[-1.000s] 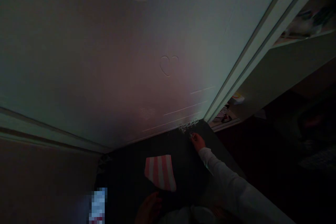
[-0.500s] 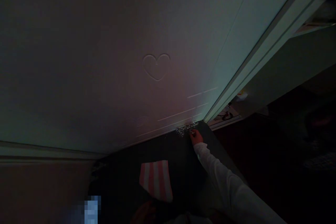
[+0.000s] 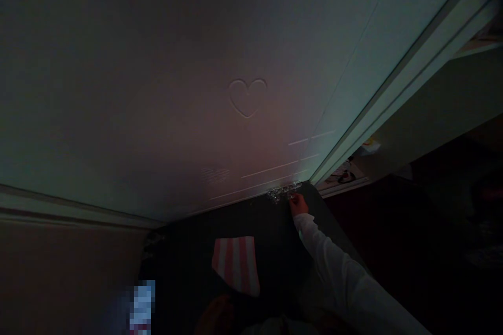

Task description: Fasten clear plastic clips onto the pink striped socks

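My right hand (image 3: 299, 204), below a pale long sleeve, reaches to the foot of the wall. Its fingers are bent together at the edge of a pile of small clear, glinting pieces (image 3: 277, 193); what lies between them, if anything, is too small to make out. The pile rests on a dark flat surface (image 3: 236, 220) against the wall. Nearer to me lies a pink-and-white striped cloth (image 3: 237, 264). At the bottom a dim skin-toned shape (image 3: 218, 314) may be my left hand; its fingers do not show in the dark.
A pale wall (image 3: 157, 89) with a heart outline (image 3: 247, 98) and light lines rises ahead. To the right stands a white upright frame (image 3: 393, 84), with small items (image 3: 343, 172) beyond it. A bright pixelated patch (image 3: 142, 306) is at lower left. The room is dim.
The whole view has shifted slightly, so the wall and heart sit farther right. My right hand stays at the pile, its fingers a little closer in. The cloth lies as before.
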`<state>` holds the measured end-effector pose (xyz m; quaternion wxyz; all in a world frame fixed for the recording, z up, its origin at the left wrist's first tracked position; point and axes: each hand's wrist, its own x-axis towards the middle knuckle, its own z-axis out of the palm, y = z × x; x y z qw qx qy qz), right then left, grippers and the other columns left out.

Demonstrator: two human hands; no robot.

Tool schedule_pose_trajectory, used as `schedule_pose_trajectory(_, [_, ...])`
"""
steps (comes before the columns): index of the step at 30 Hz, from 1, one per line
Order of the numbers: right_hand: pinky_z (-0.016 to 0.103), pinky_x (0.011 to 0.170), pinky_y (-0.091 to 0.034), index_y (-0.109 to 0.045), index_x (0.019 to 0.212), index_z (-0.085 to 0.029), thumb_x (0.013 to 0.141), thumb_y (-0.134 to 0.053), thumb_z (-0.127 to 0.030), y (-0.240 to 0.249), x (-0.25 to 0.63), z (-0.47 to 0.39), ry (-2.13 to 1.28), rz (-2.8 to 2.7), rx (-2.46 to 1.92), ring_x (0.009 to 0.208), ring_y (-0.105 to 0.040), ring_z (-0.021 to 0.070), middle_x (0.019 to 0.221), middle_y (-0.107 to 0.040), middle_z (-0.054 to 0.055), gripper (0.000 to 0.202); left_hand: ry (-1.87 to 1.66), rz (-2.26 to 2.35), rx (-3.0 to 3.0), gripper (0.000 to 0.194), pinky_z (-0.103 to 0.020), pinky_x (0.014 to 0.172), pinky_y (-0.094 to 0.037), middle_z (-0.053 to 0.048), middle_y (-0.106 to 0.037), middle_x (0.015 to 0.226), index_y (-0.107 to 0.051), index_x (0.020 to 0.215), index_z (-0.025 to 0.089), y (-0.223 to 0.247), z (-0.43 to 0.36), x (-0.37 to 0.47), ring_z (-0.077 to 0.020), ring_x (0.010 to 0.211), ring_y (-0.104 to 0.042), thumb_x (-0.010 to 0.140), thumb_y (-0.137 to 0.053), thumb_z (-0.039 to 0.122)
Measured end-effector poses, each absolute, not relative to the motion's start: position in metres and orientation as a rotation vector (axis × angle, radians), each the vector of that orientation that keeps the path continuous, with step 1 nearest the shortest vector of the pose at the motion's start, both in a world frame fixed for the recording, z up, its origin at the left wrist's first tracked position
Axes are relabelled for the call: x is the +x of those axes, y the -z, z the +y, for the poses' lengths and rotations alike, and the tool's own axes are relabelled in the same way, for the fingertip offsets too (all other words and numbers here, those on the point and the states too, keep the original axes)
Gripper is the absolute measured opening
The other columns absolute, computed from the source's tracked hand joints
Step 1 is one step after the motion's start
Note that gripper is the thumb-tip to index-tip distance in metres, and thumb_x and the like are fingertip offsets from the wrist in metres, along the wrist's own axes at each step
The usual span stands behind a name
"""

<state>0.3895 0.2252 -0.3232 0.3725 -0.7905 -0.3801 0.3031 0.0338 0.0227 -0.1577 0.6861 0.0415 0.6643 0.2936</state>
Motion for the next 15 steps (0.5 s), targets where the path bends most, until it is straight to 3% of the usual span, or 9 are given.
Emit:
schedule_pose_trajectory(8, [0.040,0.077,-0.051,-0.055,0.110,-0.016,0.088,-0.053,-0.028,0.323,0.364,0.158,-0.811,-1.156,-2.009,0.092,-0.060,0.0195,0.111,-0.059,0.007,0.025,-0.735,1.505,0.154,0.019,-0.028,0.061,-0.047,-0.004,-0.070,0.064,-0.066,0.072,0.016,0.150,0.019,0.044,-0.0189,0.061,-0.066,0.058,-0.076,0.026])
schedule_pose_trajectory(15, [0.040,0.081,-0.049,-0.061,0.096,-0.015,0.086,-0.055,-0.026,0.322,0.307,0.049,-0.981,-1.448,-1.893,0.090,-0.061,0.0187,0.099,-0.064,0.005,0.015,-0.809,1.566,0.140,0.010,-0.022,0.051,-0.041,-0.001,-0.066,0.057,-0.065,0.072,0.014,0.159,0.008,0.046,-0.0125,0.051,-0.061,0.070,-0.068,0.024])
